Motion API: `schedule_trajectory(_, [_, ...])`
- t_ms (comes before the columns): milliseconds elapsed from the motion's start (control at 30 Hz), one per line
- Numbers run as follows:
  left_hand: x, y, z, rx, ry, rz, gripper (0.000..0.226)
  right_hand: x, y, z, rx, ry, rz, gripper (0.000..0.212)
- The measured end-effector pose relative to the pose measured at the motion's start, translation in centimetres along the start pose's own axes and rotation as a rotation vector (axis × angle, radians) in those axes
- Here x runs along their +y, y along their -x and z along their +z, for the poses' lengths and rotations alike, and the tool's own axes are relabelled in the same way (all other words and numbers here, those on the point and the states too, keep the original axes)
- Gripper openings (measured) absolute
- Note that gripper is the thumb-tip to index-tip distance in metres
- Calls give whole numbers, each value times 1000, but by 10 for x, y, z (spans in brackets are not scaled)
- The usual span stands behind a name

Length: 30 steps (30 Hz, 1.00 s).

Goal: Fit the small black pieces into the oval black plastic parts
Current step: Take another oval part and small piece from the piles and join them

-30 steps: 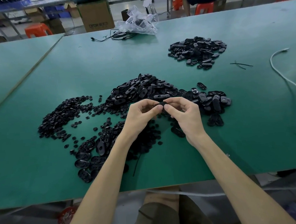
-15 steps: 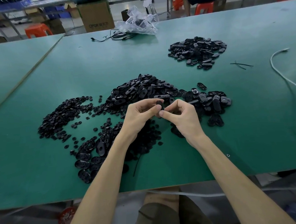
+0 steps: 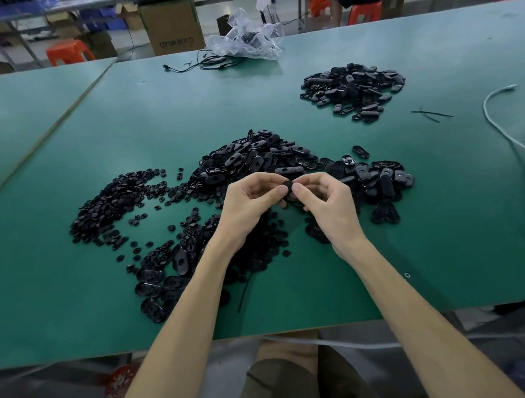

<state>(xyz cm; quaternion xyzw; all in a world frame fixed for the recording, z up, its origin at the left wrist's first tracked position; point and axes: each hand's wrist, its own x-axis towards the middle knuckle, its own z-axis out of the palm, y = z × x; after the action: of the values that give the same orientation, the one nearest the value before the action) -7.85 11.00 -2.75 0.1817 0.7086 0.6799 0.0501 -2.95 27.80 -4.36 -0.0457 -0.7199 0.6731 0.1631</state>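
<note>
Above the counter (image 3: 352, 254), between the near piles, the left hand (image 3: 249, 203) and right hand (image 3: 326, 200) pinch one black piece (image 3: 288, 186) between thumb and fingers, apparently mid-fit; next likely needs a firm press to seat it.

Green worktable (image 3: 383, 252), cardboard box (image 3: 172, 25) and orange stools (image 3: 69, 52) on grey floor behind

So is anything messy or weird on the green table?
A little. Small black pieces have strayed loose around their heap instead of staying piled, and one oval part lies alone beyond the big pile. Two thin black ties lie crossed by the white cable. Nothing looks broken.
</note>
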Motion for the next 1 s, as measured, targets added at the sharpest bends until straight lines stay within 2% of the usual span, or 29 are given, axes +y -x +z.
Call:
schedule_trajectory(600, [1,1,4,-16,-76,8,17,-4,3,-1,-30,-101,-27,13])
schedule_trajectory(1000, [1,0,7,10,-198,52,23,-6,4,2,-47,-50,-20,15])
